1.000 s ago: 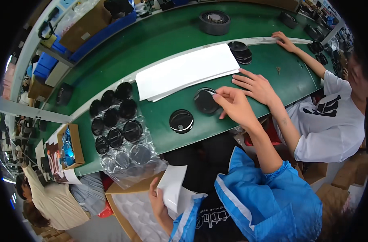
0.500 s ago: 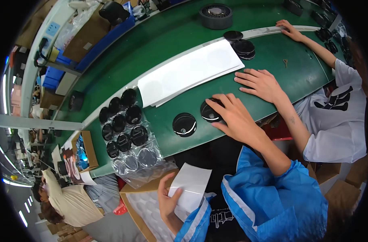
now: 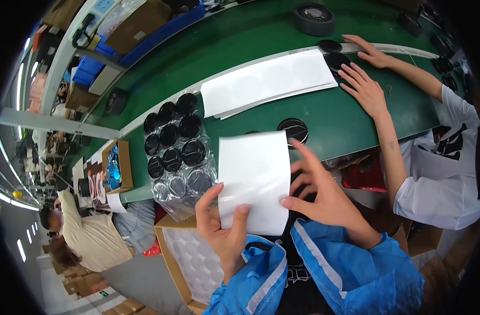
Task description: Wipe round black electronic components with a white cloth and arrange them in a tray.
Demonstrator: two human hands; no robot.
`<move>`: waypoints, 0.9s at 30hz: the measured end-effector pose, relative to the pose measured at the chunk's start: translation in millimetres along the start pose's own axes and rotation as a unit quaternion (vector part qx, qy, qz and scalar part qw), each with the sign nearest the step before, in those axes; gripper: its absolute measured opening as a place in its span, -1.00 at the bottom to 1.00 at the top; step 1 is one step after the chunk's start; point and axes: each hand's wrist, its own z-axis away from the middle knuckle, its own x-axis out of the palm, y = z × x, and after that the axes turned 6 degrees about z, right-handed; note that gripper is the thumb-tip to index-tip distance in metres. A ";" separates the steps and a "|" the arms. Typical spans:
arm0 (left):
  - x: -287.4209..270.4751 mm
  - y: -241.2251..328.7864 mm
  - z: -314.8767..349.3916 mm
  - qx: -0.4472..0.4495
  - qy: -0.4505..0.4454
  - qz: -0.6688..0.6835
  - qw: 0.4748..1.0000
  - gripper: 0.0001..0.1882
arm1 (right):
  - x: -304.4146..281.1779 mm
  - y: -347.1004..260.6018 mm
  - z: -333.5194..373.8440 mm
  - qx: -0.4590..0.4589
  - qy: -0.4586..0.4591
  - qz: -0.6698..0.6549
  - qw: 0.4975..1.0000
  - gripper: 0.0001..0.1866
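Note:
My left hand [image 3: 224, 231] grips a white sheet [image 3: 253, 178] by its lower left side, thumb on the front. The sheet stands tilted up before me and bends slightly. At its right edge is my right hand [image 3: 324, 194]. Its thumb tip lies on the paper, the other fingers are partly bent beside the edge, and the index finger points upward. Just past that finger a black round disc [image 3: 293, 129] with a pale line lies on the green table [image 3: 240, 123]. A second black disc [image 3: 252, 133] is almost wholly hidden behind the sheet.
Black round caps [image 3: 169, 135] lie in rows on clear plastic at left. White sheets with faint circles [image 3: 271, 81] lie farther back. A co-worker's hand [image 3: 363, 89] rests by black discs [image 3: 337, 61] at right. An open carton [image 3: 171, 257] stands below the table edge.
My right hand has left the black disc and come to the sheet's right edge. My left hand has raised the sheet. The co-worker's nearer hand has shifted toward the black discs.

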 end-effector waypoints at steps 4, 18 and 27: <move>23.2 7.3 -2.7 0.040 -0.005 0.066 0.997 -0.18 | 10.4 5.5 -9.9 0.039 -0.011 -0.206 0.978 -0.10; -27.3 -2.8 4.1 -0.110 -0.211 0.035 0.971 -0.75 | -13.0 -31.7 -14.6 -0.358 0.154 0.335 0.858 -0.38; -19.9 6.9 -5.2 0.239 -0.204 -0.133 0.940 -0.82 | 5.9 -3.8 -13.7 -0.332 -0.063 0.274 0.900 -0.68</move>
